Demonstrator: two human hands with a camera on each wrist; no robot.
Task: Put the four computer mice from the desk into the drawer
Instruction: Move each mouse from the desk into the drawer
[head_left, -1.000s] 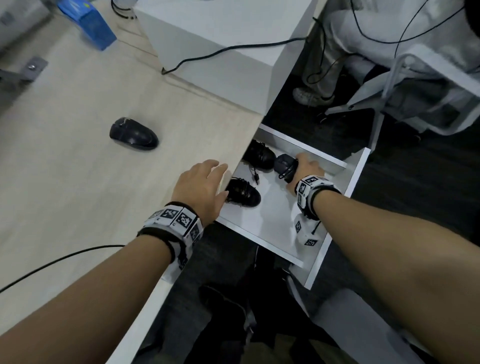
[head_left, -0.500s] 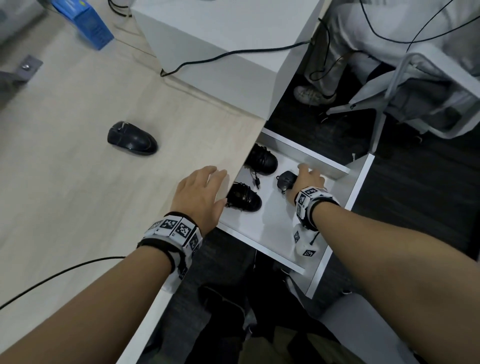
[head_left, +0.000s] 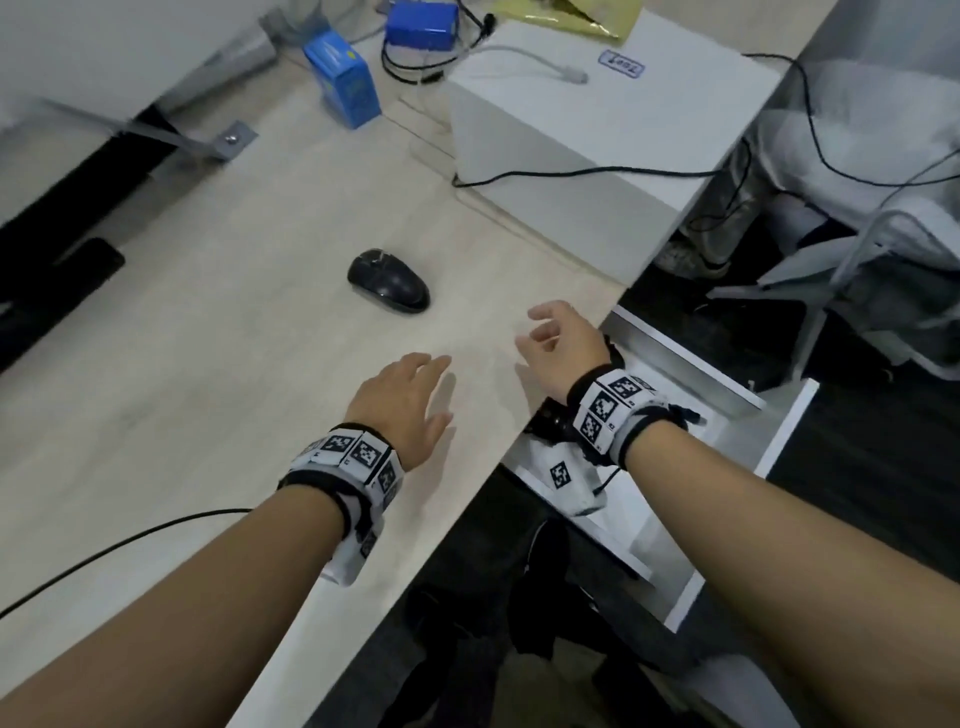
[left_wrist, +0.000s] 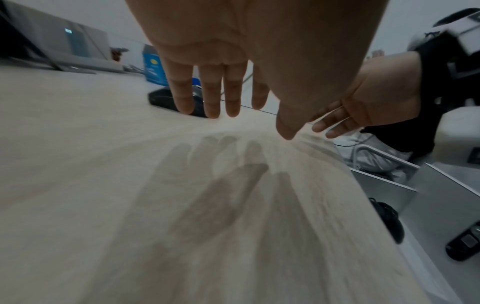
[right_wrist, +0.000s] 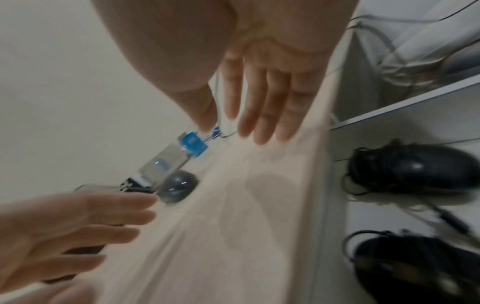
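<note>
One black mouse (head_left: 388, 280) (left_wrist: 166, 99) (right_wrist: 178, 186) lies on the light wooden desk (head_left: 208, 389), beyond both hands. My left hand (head_left: 402, 402) hovers flat and open just above the desk, short of that mouse. My right hand (head_left: 558, 345) is empty, fingers loosely spread, over the desk's right edge beside the open white drawer (head_left: 779, 447). Two black wired mice (right_wrist: 413, 166) (right_wrist: 415, 267) lie in the drawer in the right wrist view. The left wrist view shows another dark mouse (left_wrist: 465, 244) there. My right wrist hides most of the drawer in the head view.
A white box (head_left: 597, 145) with a black cable (head_left: 571, 174) across it stands at the desk's back right. Blue boxes (head_left: 345, 83) sit further back. A thin black cable (head_left: 104, 551) trails at the left. A chair (head_left: 857, 249) stands right of the drawer.
My right hand let go of the mouse in the drawer, rose out and moved left over the desk edge. My left hand slid forward away from the edge. The head view turned toward the desk.
</note>
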